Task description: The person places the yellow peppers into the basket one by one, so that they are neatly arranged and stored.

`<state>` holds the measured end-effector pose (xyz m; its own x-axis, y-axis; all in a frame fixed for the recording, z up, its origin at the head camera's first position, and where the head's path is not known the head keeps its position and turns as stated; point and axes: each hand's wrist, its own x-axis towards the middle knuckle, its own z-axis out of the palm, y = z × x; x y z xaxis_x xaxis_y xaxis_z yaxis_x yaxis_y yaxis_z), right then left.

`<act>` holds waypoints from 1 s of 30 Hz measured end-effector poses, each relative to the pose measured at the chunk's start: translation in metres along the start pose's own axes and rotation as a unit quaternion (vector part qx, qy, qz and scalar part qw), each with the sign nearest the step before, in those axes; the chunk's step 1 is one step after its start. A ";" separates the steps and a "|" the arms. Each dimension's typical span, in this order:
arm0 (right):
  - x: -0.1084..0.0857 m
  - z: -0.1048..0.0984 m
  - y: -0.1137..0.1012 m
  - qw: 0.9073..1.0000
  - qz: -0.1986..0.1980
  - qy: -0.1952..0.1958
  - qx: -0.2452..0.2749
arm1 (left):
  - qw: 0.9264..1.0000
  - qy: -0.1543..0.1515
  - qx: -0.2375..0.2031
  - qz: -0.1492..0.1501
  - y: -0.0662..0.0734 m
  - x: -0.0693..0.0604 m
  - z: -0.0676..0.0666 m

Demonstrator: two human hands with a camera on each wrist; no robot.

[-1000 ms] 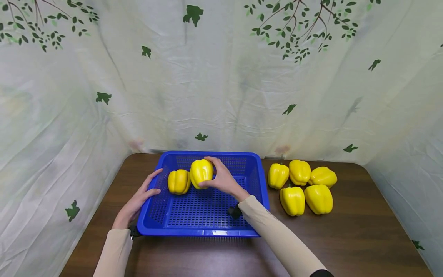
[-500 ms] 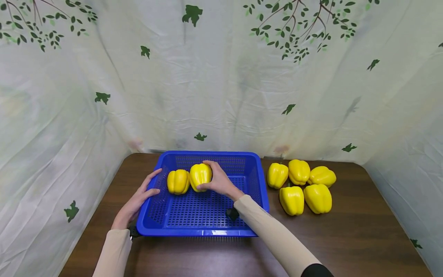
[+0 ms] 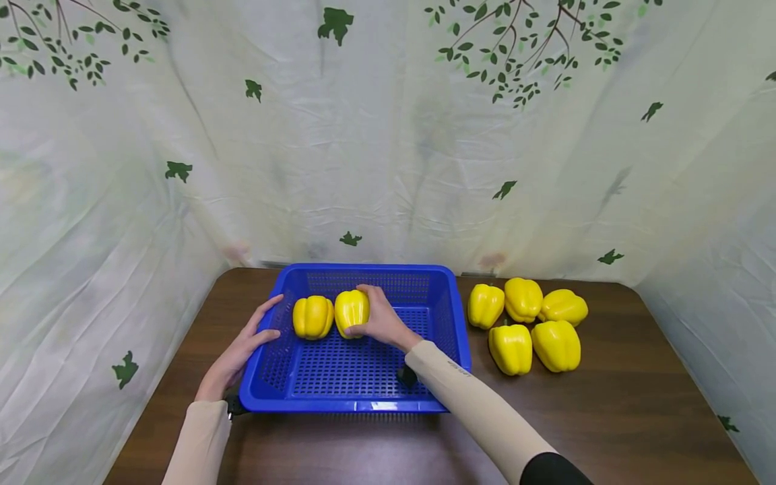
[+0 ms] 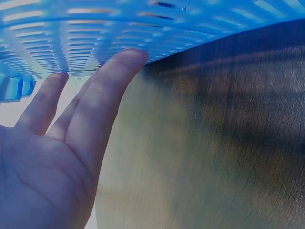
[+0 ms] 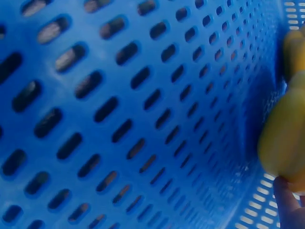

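Note:
My right hand point(image 3: 384, 320) grips a yellow bell pepper point(image 3: 351, 312) low inside the blue plastic basket point(image 3: 358, 406), thumb on its near side and fingers at its far side. Another yellow bell pepper point(image 3: 312, 318) sits just to its left in the basket. In the right wrist view the gripped pepper point(image 5: 286, 138) shows at the right edge, blurred, with a fingertip against it. My left hand point(image 3: 242, 347) rests with straight fingers at the basket's left side. The left wrist view shows those fingers point(image 4: 102, 95) reaching up to the slotted wall point(image 4: 95, 38).
Several more yellow bell peppers point(image 3: 510, 350) stand in a cluster on the brown wooden table point(image 3: 630, 404), right of the basket. A pale curtain point(image 3: 388, 148) with leaf prints hangs behind and at both sides.
My right hand has lowered the pepper into the basket, beside the other one, and still holds it. The left hand stays in place at the basket's side.

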<state>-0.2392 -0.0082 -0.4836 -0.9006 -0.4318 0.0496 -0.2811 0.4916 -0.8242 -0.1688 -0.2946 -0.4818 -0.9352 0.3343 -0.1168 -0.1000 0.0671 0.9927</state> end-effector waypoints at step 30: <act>-0.004 -0.015 -0.017 0.999 -0.006 -0.008 0.030 | 1.000 0.001 -0.004 0.003 -0.001 0.001 0.000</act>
<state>-0.2362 -0.0035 -0.4613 -0.8919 -0.4493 0.0520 -0.2713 0.4396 -0.8562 -0.1696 -0.2948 -0.4831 -0.9367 0.3319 -0.1117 -0.0980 0.0577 0.9935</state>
